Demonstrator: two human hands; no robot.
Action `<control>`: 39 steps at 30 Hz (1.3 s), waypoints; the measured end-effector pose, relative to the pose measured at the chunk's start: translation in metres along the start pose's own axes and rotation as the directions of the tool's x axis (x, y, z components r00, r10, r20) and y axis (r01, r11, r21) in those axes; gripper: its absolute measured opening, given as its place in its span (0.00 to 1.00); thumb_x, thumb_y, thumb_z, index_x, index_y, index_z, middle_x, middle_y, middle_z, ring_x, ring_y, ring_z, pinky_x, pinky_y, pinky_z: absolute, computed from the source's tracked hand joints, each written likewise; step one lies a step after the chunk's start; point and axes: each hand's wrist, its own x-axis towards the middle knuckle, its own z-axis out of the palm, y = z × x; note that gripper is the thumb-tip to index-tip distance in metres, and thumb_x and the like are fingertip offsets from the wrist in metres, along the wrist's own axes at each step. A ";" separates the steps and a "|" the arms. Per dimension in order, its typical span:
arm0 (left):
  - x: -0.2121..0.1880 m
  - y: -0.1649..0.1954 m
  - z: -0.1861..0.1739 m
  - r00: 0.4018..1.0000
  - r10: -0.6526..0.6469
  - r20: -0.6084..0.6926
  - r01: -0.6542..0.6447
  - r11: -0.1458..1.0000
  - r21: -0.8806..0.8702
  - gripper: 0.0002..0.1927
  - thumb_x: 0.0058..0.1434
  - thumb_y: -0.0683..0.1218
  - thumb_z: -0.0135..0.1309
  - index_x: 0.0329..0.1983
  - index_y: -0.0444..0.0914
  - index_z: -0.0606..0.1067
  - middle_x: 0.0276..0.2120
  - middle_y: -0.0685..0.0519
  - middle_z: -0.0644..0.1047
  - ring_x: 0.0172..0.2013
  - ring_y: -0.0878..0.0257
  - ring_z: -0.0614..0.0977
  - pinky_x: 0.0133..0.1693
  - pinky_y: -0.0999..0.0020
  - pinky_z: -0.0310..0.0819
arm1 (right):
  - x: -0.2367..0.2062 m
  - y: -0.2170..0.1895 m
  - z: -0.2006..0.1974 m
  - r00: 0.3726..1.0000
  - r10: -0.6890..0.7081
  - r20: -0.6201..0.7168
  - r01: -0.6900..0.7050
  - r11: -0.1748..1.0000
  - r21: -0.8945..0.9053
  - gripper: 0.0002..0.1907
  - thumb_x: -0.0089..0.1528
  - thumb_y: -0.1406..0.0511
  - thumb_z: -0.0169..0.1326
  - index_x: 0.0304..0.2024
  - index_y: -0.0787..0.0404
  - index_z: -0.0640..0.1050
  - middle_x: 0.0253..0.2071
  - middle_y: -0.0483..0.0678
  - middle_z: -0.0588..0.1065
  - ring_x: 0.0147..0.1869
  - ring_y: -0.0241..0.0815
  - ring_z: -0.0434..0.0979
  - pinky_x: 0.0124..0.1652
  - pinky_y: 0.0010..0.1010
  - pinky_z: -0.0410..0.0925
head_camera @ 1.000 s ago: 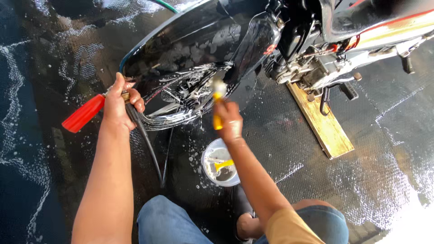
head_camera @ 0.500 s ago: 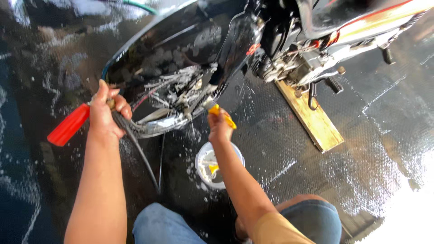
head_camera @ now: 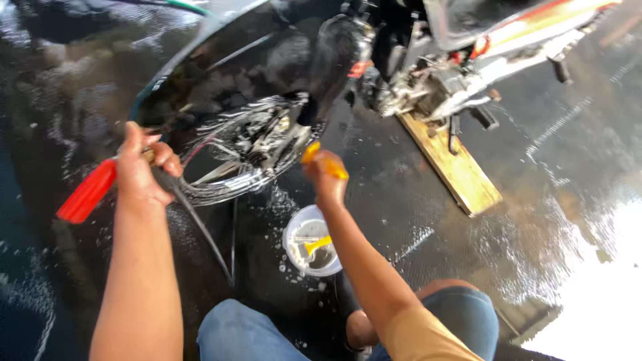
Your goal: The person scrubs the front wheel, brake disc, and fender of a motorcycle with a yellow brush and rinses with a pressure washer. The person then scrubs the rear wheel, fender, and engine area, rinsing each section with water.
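Your left hand [head_camera: 144, 170] grips the red-handled sprayer [head_camera: 87, 192] beside the soapy wheel [head_camera: 247, 150]; your right hand [head_camera: 326, 175] clenches a yellow brush [head_camera: 313, 155] near it. Suds remain; rinsing looks unfinished.

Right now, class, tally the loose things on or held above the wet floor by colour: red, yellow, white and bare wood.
Red: 1, the spray gun in the left hand
Yellow: 2, the brush in the right hand and the brush in the tub
White: 1, the tub
Bare wood: 1, the plank
Total: 5
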 end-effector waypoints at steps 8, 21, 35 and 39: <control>0.000 0.002 -0.001 0.998 0.048 -0.029 -0.046 0.997 0.067 0.25 0.74 0.68 0.51 0.43 0.42 0.68 0.21 0.55 0.64 0.21 0.60 0.68 0.26 0.63 0.62 | 0.009 -0.011 0.010 0.982 0.040 -0.186 -0.024 0.996 0.085 0.15 0.66 0.63 0.60 0.52 0.64 0.77 0.44 0.51 0.76 0.42 0.43 0.79 0.41 0.33 0.75; -0.004 0.013 0.000 1.000 0.006 -0.009 -0.006 0.999 0.053 0.24 0.74 0.68 0.50 0.39 0.45 0.67 0.21 0.56 0.64 0.22 0.63 0.67 0.27 0.67 0.61 | -0.033 -0.097 0.062 0.907 -0.357 -0.223 0.355 0.933 -0.053 0.07 0.66 0.68 0.55 0.46 0.62 0.77 0.44 0.53 0.79 0.46 0.45 0.82 0.45 0.34 0.78; -0.005 0.016 0.000 0.999 -0.027 0.033 0.025 0.998 0.065 0.24 0.73 0.69 0.50 0.34 0.48 0.66 0.20 0.57 0.63 0.22 0.64 0.67 0.27 0.68 0.61 | -0.026 -0.149 0.080 0.470 -0.463 0.752 0.868 0.085 -0.490 0.14 0.55 0.73 0.63 0.43 0.56 0.81 0.50 0.54 0.77 0.53 0.53 0.80 0.49 0.37 0.75; -0.005 0.016 -0.005 0.997 -0.063 0.039 0.061 0.997 0.053 0.24 0.74 0.69 0.49 0.33 0.49 0.64 0.20 0.59 0.62 0.22 0.66 0.66 0.27 0.71 0.61 | 0.028 -0.192 0.093 0.841 -0.361 0.403 0.370 0.927 0.058 0.10 0.66 0.64 0.50 0.47 0.55 0.81 0.49 0.49 0.80 0.53 0.42 0.81 0.53 0.28 0.74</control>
